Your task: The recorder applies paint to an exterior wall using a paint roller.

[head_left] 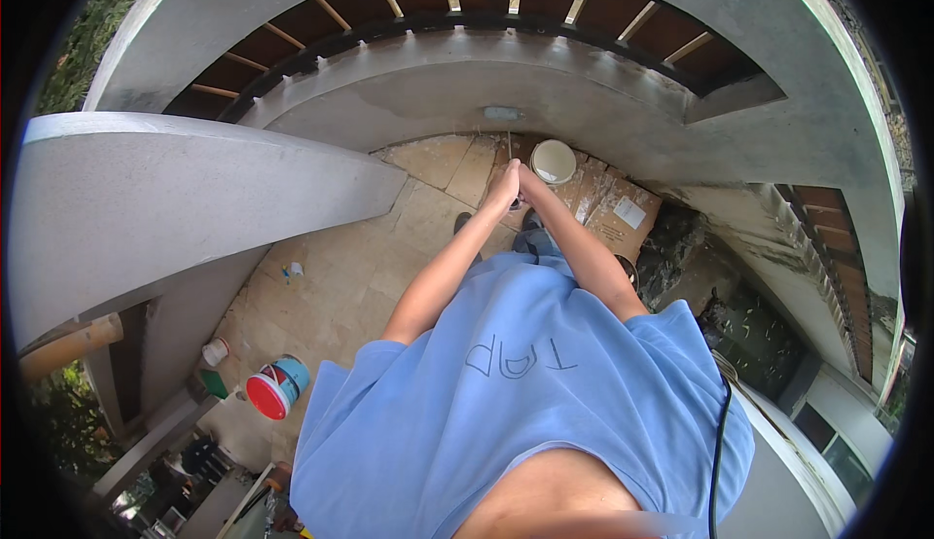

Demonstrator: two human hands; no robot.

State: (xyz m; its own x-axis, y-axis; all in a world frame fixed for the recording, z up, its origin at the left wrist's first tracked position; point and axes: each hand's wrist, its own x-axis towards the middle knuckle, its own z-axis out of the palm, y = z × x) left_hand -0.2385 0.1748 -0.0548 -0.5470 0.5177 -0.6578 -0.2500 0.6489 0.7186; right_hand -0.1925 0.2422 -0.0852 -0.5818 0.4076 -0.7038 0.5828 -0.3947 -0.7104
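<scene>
Straight ahead of me, a paint roller rests against the lower part of the grey wall. Its thin rod runs back towards my body. My left hand and my right hand meet around the roller's handle, one against the other, both arms stretched out. Which hand is in front I cannot tell clearly. Just to the right of the hands stands a round white bucket with whitish stuff inside, on flattened cardboard.
A low grey partition wall juts in from the left. Stone floor tiles lie below it. At the lower left are a blue bucket with a red lid, a small white pail and tools. A dark, wet-looking recess lies right.
</scene>
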